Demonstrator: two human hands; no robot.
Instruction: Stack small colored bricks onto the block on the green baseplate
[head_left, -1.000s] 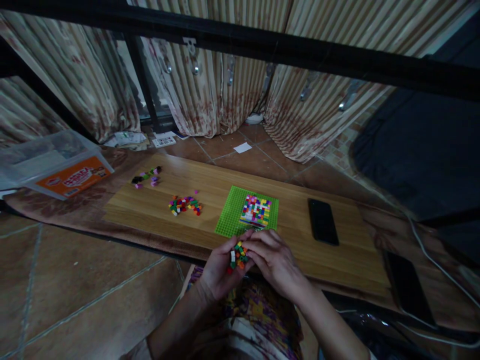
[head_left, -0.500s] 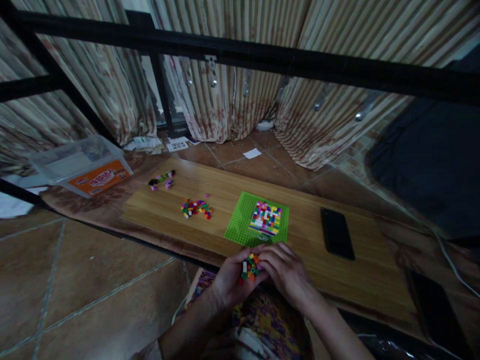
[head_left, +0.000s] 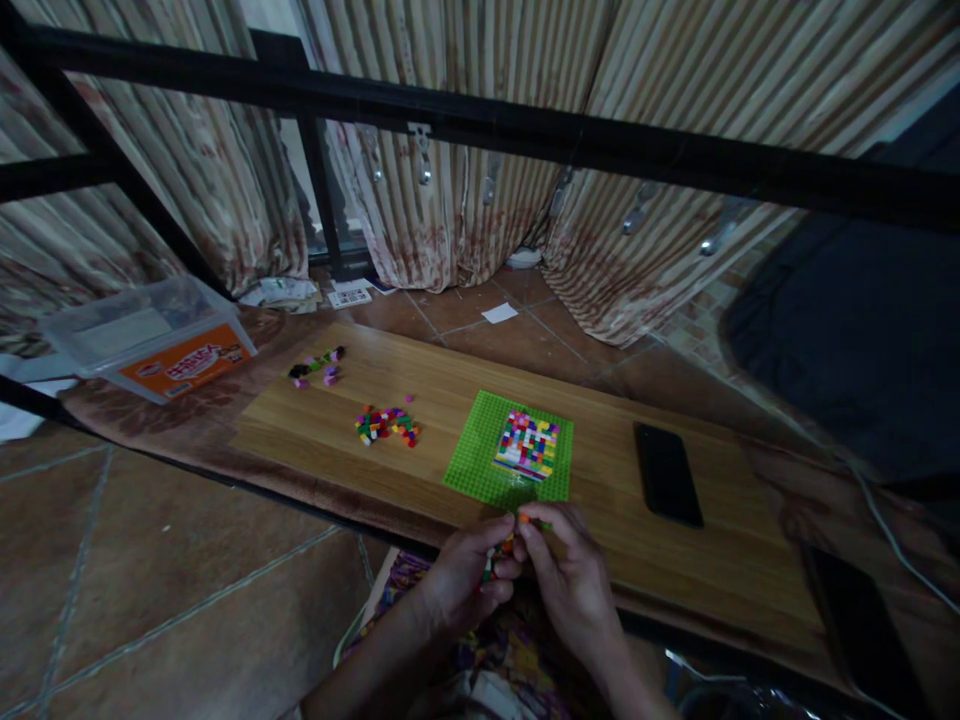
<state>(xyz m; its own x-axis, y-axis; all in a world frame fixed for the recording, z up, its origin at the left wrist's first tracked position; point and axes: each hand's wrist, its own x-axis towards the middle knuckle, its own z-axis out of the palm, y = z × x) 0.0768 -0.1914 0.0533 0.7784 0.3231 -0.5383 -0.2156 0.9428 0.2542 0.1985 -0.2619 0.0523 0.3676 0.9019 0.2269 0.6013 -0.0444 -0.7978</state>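
Left hand (head_left: 466, 562) has curled further closed since half a second ago, and the right hand (head_left: 576, 575) has come up into a fingertip pinch beside the left thumb. Just beyond the grip lies the green baseplate (head_left: 469, 465), bearing a multicoloured brick block (head_left: 529, 443). Risks, as judged: loose bricks (head_left: 489, 566) cupped in the left palm could spill below the grip through parted fingers, and the orange brick (head_left: 523, 518), pinched by right thumb and forefinger, could pop free if squeezed off-centre.

Baseplate (head_left: 474, 460) bright green; block stack (head_left: 529, 443) multicoloured patchwork; curtains (head_left: 517, 50) beige-striped, reddish-blotched; box label (head_left: 187, 362) orange, white-lettered.
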